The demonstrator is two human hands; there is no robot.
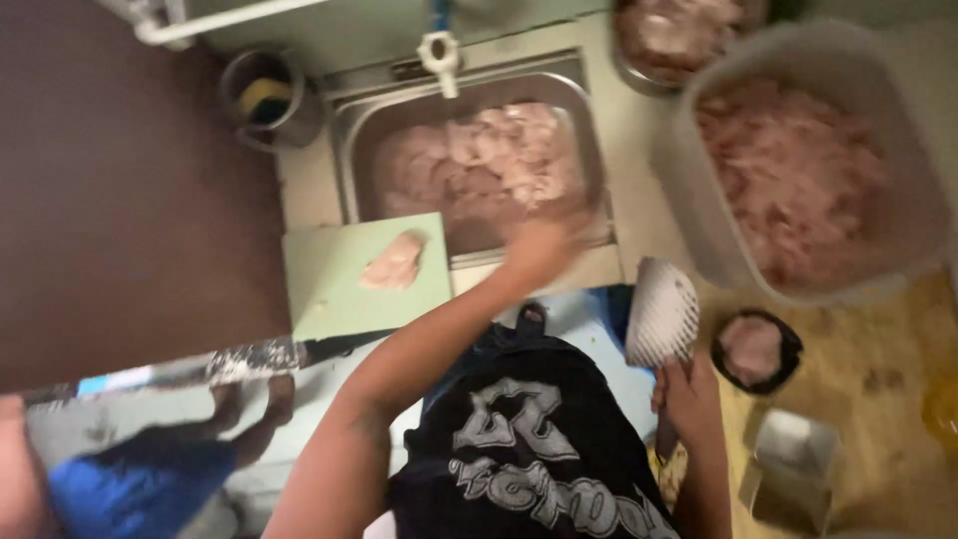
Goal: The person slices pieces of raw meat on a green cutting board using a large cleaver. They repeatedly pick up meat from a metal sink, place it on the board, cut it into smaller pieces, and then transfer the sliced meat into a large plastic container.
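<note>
Here the left hand [539, 245], blurred so its grip cannot be told, reaches up-frame to the near rim of the sink [344, 150] full of pale meat [479, 160] at top centre, while the right hand [684, 394] at lower right, farther off, clasps a broad cleaver [661, 311].

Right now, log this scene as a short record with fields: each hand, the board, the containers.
left hand: blurred, reaching over the sink full of raw chicken pieces; grasp unclear
right hand: gripping a cleaver, blade up
cutting board: pale green, one chicken piece on it
large tub: white, filled with cut chicken, at right
small black bowl: holds meat, on the counter
</note>
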